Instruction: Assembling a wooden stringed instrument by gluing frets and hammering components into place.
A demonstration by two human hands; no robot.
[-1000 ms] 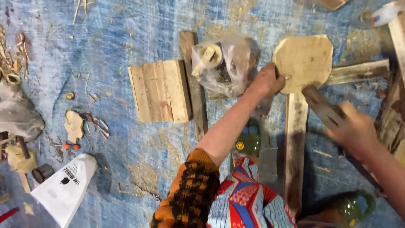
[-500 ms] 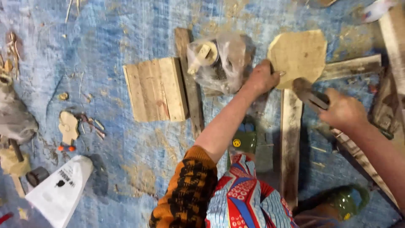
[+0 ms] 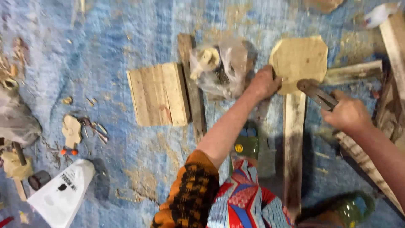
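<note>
While the left hand (image 3: pixel 263 82) presses down on the near edge of the eight-sided wooden board (image 3: pixel 300 59), fingers curled over its rim, the right hand (image 3: pixel 348 114) is wrapped tight around the handle of a metal tool (image 3: pixel 316 93) whose head touches the board's lower edge. The board sits atop a long upright plank (image 3: pixel 294 147) on the blue tarp (image 3: pixel 105 42). Just left of the hand lies a clear plastic bag (image 3: pixel 219 67), then a narrow wood strip (image 3: pixel 192 88) and a slatted wooden panel (image 3: pixel 158 95). A white tube (image 3: pixel 63 194) lies well apart, lower left.
</note>
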